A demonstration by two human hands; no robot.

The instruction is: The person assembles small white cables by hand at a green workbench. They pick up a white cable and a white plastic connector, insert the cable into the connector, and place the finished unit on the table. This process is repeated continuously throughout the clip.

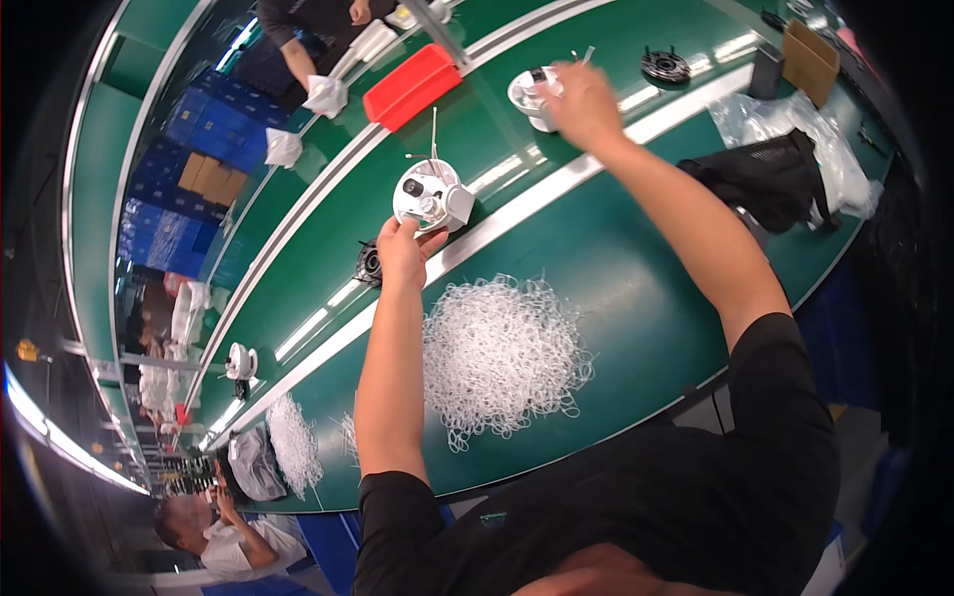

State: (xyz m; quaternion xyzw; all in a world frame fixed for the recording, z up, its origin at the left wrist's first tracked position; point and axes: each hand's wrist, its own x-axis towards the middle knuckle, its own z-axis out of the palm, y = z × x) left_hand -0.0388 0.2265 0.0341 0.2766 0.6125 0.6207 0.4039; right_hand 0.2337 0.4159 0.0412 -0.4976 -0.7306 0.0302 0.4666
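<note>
My left hand [402, 253] grips the lower edge of a white round camera-like device [429, 194], thumb and fingers closed on its rim. Its face shows a dark round part and a clear round part, and thin white stalks rise above it. Farther right, my right hand [588, 104] reaches over the green belt to a second white round device [531, 91]. Motion blurs those fingers, so whether they grip it cannot be made out. Beside my left wrist is a black round part [369, 263], partly hidden.
A heap of white plastic loops [507, 358] lies on the green table before me. Beyond the belt sits a red bin [412, 86]. Another black round part [665, 67], a black mesh bag [760, 179] and clear plastic [785, 124] are at right. Co-workers are across and at left.
</note>
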